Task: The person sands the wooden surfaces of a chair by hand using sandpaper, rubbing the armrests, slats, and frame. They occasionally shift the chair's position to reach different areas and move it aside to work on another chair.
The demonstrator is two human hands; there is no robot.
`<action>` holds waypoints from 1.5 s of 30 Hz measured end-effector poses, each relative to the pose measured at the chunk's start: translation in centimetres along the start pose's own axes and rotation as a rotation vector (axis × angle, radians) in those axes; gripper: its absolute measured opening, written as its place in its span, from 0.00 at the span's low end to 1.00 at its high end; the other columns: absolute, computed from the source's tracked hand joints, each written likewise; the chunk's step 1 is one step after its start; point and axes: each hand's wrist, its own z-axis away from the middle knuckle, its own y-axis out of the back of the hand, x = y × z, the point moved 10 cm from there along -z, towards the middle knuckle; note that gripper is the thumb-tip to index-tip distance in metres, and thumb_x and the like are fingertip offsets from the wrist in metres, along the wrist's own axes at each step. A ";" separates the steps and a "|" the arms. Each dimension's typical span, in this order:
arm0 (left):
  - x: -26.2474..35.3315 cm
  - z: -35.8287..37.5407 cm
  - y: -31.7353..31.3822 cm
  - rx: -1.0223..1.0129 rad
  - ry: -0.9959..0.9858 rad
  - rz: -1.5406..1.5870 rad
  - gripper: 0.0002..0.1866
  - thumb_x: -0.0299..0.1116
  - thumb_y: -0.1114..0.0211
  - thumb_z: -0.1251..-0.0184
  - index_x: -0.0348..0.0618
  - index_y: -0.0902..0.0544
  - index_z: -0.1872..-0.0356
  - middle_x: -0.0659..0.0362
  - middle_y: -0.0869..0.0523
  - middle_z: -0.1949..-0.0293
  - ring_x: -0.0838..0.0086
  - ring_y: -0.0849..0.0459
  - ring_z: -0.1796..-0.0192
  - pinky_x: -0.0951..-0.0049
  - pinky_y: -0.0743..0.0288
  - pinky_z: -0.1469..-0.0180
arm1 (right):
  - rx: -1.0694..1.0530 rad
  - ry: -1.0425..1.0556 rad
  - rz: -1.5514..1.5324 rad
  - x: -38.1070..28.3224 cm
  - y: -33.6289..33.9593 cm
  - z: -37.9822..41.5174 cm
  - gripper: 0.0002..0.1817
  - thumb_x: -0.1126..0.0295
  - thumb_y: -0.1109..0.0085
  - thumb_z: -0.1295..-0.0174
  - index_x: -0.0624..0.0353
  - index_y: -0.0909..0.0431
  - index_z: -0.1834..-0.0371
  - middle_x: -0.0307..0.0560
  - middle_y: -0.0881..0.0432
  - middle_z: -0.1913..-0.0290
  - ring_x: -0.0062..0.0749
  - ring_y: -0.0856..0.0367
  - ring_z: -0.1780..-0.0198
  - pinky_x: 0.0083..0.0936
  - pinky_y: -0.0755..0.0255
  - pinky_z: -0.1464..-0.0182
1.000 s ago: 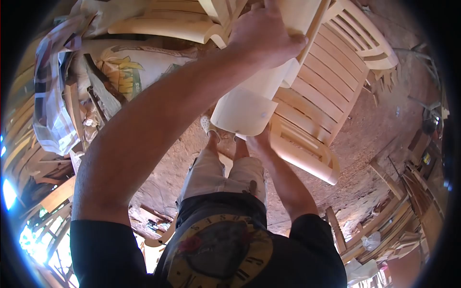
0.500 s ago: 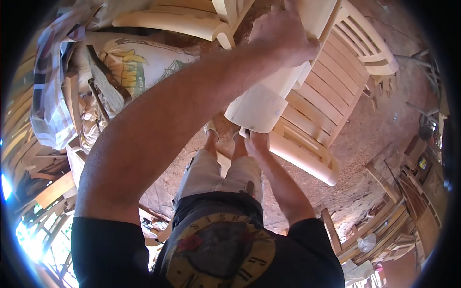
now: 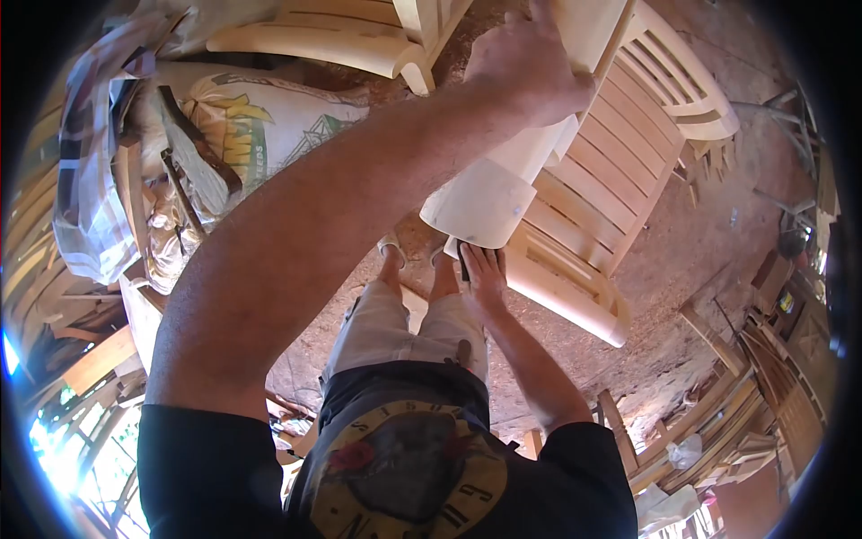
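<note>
My left hand (image 3: 525, 67) is on a long pale wooden piece (image 3: 584, 36) at the top, its fingers curled and one pointing forward. Below that hand, the broad rounded end (image 3: 478, 202) of the pale wood comes toward me. Right under this end, my right hand (image 3: 483, 274) has its fingers together around a small dark flat object (image 3: 464, 262), close to the wood's lower edge. A slatted wooden chair (image 3: 615, 148) lies to the right of the pale piece.
Another slatted wooden piece (image 3: 310, 45) is at the top left, above a printed feed sack (image 3: 278, 126). A plaid cloth (image 3: 94, 171) hangs at the far left. Wooden strips (image 3: 709, 418) are piled at the lower right. My feet stand just below the work.
My right hand has come slightly down from under the rounded end, and its fingers now show more fully. My left hand stays in nearly the same place.
</note>
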 end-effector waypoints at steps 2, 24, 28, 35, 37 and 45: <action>0.1 0.0 0.0 -0.017 0.007 -0.002 0.52 0.47 0.34 0.34 0.24 0.51 0.21 0.26 0.21 0.40 0.40 0.14 0.40 0.50 0.19 0.35 | -0.071 -0.097 -0.028 1.8 -0.4 -0.8 0.30 0.76 0.37 0.43 0.60 0.21 0.33 0.58 0.18 0.35 0.61 0.24 0.31 0.58 0.41 0.23; -0.4 -0.7 -1.1 -0.070 0.070 -0.082 0.53 0.47 0.36 0.30 0.22 0.56 0.20 0.24 0.23 0.38 0.39 0.15 0.38 0.51 0.20 0.32 | -0.165 -0.108 -0.184 1.3 -0.9 -2.7 0.23 0.74 0.34 0.42 0.55 0.16 0.41 0.56 0.18 0.37 0.60 0.24 0.34 0.51 0.35 0.28; 0.0 -0.2 -0.2 -0.100 0.062 0.005 0.54 0.47 0.36 0.30 0.22 0.58 0.19 0.25 0.23 0.38 0.39 0.15 0.39 0.51 0.19 0.33 | -0.179 -0.144 -0.206 2.9 -1.3 -3.9 0.25 0.73 0.34 0.40 0.54 0.18 0.37 0.56 0.19 0.34 0.56 0.26 0.30 0.57 0.37 0.27; 0.0 0.2 -0.4 -0.068 0.063 0.007 0.53 0.48 0.34 0.30 0.24 0.56 0.19 0.27 0.21 0.39 0.41 0.14 0.40 0.53 0.20 0.32 | -0.208 -0.141 -0.215 3.2 -0.2 -4.3 0.24 0.74 0.36 0.40 0.54 0.19 0.37 0.55 0.19 0.35 0.53 0.27 0.28 0.57 0.40 0.26; 0.1 0.1 -0.4 -0.078 0.070 0.027 0.53 0.47 0.34 0.30 0.24 0.56 0.19 0.27 0.21 0.39 0.41 0.14 0.40 0.53 0.20 0.33 | -0.155 -0.027 -0.149 0.2 -0.1 -3.9 0.22 0.74 0.37 0.39 0.54 0.17 0.40 0.54 0.17 0.37 0.52 0.26 0.30 0.57 0.38 0.28; 0.3 0.2 -0.3 -0.119 0.091 0.075 0.53 0.46 0.33 0.30 0.25 0.56 0.20 0.30 0.16 0.46 0.41 0.11 0.46 0.51 0.17 0.36 | -0.124 0.036 -0.121 -0.1 -0.3 -3.1 0.27 0.74 0.33 0.44 0.55 0.18 0.37 0.52 0.18 0.34 0.50 0.28 0.26 0.55 0.38 0.27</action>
